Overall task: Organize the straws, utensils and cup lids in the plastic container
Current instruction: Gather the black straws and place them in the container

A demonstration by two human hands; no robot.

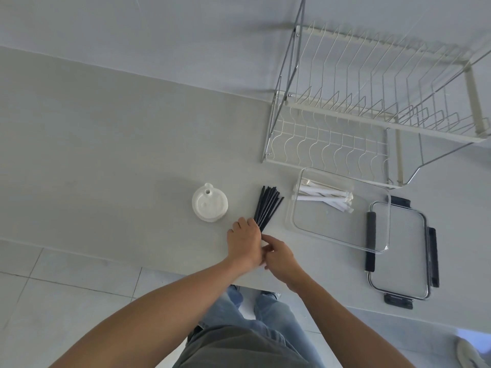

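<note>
The left hand (pixel 244 241) has its grip closed around the near end of one bundle of black straws (pixel 267 207), which fans out from the fingers and lies on the pale desk (pixel 119 144); the straws overlap too tightly to count, though they look like about ten. The right hand (pixel 279 257) sits against the left hand's inner side, fingers curled toward the same end of the bundle, but whether its grip pinches any straw I cannot tell. Taking the bundle as landmark: just left of it stands one stack of white cup lids (pixel 210 205), the number in the stack unclear. Just right of it lies one clear plastic container (pixel 337 235), open, holding several white paper-wrapped utensils (pixel 322 196) piled at its far end, roughly five, hard to separate. Right of the container, partly under its edge, lies one clear lid with black clasps (pixel 401 251), four clasps showing. Beyond the bundle and to the right stands one white wire dish rack (pixel 372 102).
</note>
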